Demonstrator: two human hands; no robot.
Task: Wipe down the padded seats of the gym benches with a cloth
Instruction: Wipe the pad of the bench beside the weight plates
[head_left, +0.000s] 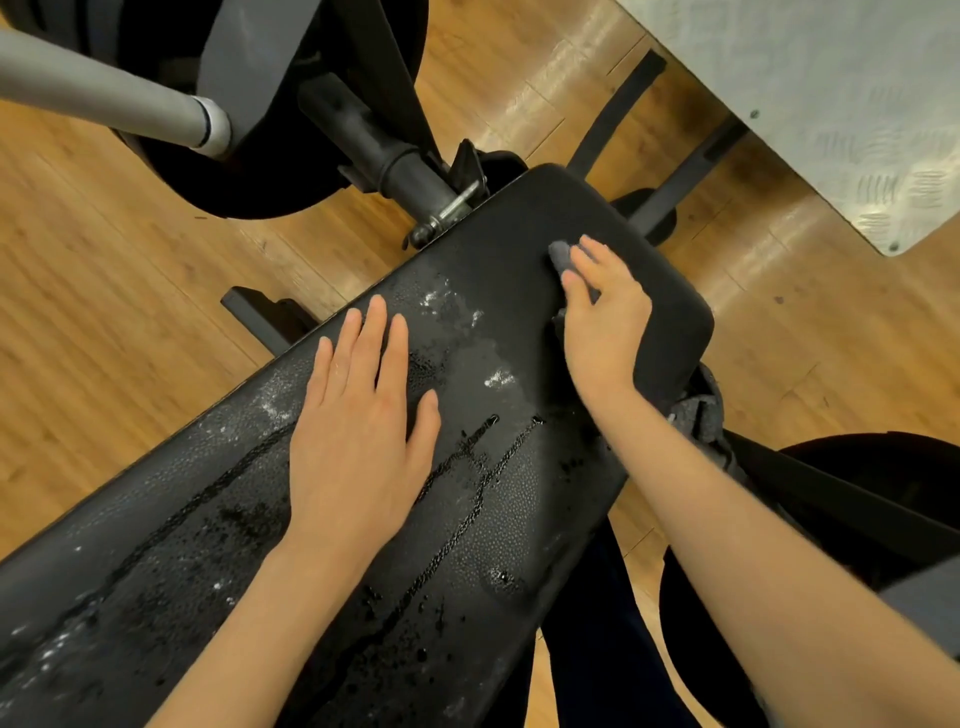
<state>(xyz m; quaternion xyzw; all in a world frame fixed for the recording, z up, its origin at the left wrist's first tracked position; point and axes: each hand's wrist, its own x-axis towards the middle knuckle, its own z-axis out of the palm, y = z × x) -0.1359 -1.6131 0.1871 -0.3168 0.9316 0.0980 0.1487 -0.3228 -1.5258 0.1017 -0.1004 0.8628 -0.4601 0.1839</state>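
Note:
A long black padded bench seat (498, 519) runs diagonally from lower left to upper right, wet with droplets and streaks along its middle. My left hand (363, 415) rests flat on the pad with straight fingers. My right hand (602, 306) presses a small grey cloth (561, 255) onto the pad near its far rounded end. Most of the cloth is hidden under my fingers; only its tip and a bit at the thumb side show.
A grey bar (104, 98) and a black weight plate (291, 104) stand beyond the bench at upper left. Black frame legs (675, 176) cross the wooden floor (104, 270). A checker-plate metal sheet (831, 104) fills the upper right. Another dark plate (857, 493) sits at right.

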